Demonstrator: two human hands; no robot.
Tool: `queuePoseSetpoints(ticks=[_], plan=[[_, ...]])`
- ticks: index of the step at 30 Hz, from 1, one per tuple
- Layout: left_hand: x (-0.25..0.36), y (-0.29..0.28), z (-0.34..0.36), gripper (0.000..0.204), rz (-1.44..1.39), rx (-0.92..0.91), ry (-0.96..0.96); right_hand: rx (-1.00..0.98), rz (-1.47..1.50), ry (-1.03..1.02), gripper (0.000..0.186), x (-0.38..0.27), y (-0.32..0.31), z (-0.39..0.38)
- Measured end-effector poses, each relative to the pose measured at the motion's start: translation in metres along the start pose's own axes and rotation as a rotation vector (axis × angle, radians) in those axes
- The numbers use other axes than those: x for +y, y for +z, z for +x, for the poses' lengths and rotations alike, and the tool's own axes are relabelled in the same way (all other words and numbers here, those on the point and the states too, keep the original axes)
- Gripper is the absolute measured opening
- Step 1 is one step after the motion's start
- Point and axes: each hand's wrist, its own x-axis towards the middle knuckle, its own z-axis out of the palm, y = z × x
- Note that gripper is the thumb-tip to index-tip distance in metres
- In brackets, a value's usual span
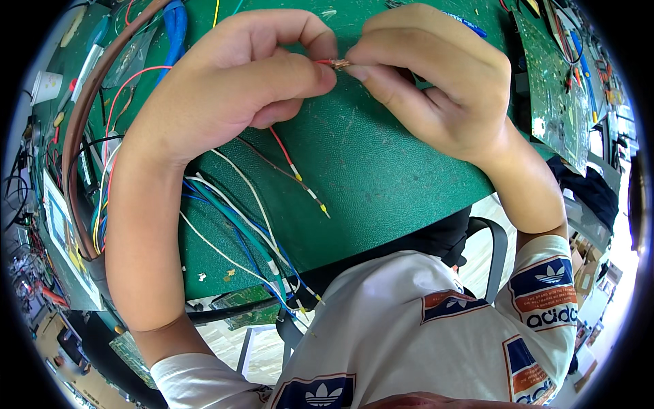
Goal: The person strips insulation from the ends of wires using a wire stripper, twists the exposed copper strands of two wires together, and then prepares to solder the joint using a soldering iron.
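Note:
Between my two hands, above the far part of the green mat, a red wire (325, 62) shows a stretch of bare copper strands (340, 64). My left hand (272, 71) pinches the red insulation between thumb and fingers. The thumb and forefinger of my right hand (426, 78) close on the tip of the copper strands. Below my left hand hang a second red wire (281, 145) and a brown wire (289, 172), both with light sleeves near their ends. White, blue and green wires (238, 211) fan out over the mat beside my left forearm.
The green mat (395, 184) covers the table, whose near edge runs just before my body. A thick brown cable (75, 150) curves along the left. Green circuit boards (555, 88) stand at the right. A blue pen (470, 25) lies behind my right hand; a white cup (46, 87) is far left.

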Motion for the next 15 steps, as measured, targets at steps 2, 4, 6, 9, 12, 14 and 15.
queuePoseSetpoints(ticks=[2, 4, 6, 9, 12, 14, 15], plan=[[-0.003, 0.000, -0.002, 0.013, 0.013, 0.024, 0.051, 0.012, 0.008, -0.006, 0.017, 0.001, 0.001, 0.001], [-0.005, -0.001, -0.002, 0.015, 0.034, 0.035, 0.080, 0.020, 0.007, 0.003, 0.017, 0.000, 0.001, 0.003], [-0.006, -0.002, 0.000, 0.016, 0.063, 0.036, 0.087, 0.019, -0.001, 0.006, 0.017, -0.007, -0.003, 0.010], [-0.006, 0.001, -0.001, 0.014, 0.080, 0.092, 0.076, -0.074, -0.111, -0.055, 0.018, -0.016, -0.014, 0.022], [-0.009, -0.003, 0.000, 0.011, 0.147, 0.086, 0.119, -0.112, -0.156, -0.107, 0.020, -0.016, -0.018, 0.023], [-0.011, -0.001, 0.002, 0.012, 0.141, 0.118, 0.108, -0.124, -0.165, -0.122, 0.022, -0.014, -0.018, 0.021], [-0.011, 0.001, 0.003, 0.013, 0.139, 0.134, 0.103, -0.135, -0.175, -0.129, 0.023, -0.014, -0.018, 0.019]])
